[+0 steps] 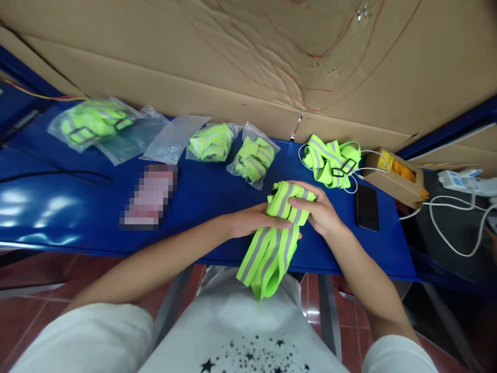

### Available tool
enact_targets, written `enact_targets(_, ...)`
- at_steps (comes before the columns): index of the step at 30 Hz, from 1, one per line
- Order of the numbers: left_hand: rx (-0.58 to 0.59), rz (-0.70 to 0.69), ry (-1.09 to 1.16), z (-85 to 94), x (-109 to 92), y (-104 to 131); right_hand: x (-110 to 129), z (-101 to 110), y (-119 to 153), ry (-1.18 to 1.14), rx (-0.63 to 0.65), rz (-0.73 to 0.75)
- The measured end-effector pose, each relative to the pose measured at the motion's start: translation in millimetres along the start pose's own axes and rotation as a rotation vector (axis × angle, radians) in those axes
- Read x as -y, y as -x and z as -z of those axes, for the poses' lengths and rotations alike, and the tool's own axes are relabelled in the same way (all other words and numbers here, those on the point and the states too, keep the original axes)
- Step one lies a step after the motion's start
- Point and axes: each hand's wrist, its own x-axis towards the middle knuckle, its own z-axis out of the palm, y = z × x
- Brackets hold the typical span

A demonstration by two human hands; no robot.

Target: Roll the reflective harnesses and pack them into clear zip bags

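Between my two hands is a yellow-green reflective strap (272, 246) with grey stripes, partly folded into a bundle. My left hand (258, 218) grips the bundle from the left, its thumb laid across the folds. From the right, my right hand (320, 210) closes round the upper folds with the thumb on top. Loose loops hang below, over the table's front edge. Beyond my right hand lies another reflective strap (330, 160) with black buckles, unbagged and loosely heaped. Clear bags with folded straps, one bag (254, 159) nearest my hands and another bag (212, 142) beside it, rest at the back.
On the blue table (209, 207), a larger bag of straps (93, 124) and a flat clear bag (174, 139) lie at left, near a pixelated item (149, 197). A black phone (367, 207), cardboard box (396, 176) and white cables (446, 243) are at right. Cardboard (155, 57) walls the back.
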Motion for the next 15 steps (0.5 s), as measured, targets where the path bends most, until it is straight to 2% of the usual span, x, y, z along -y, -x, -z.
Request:
enact_targets(3,0.047,0.033,0.022,-0.6,0.0,-2.2,1.5,-1.2,7.3,0.119,-0.147,0.126)
enact_targets(5,0.084,0.057,0.058,-2.0,0.9,-3.9,3.9,0.4,15.2,0.301,-0.239,0.256)
enact_targets(7,0.102,0.059,0.087,-4.1,1.2,-4.7,6.7,3.3,23.2,0.526,-0.268,0.433)
enact_targets(9,0.089,0.027,0.083,-6.2,0.2,-3.6,9.3,6.6,28.2,0.705,-0.217,0.638)
enact_targets(12,0.002,-0.023,0.067,-7.1,-2.6,0.9,11.3,9.9,27.5,0.887,-0.039,0.9)
enact_targets(15,-0.098,-0.074,0.126,-4.0,-3.2,4.4,9.7,9.5,21.1,1.067,0.089,1.0)
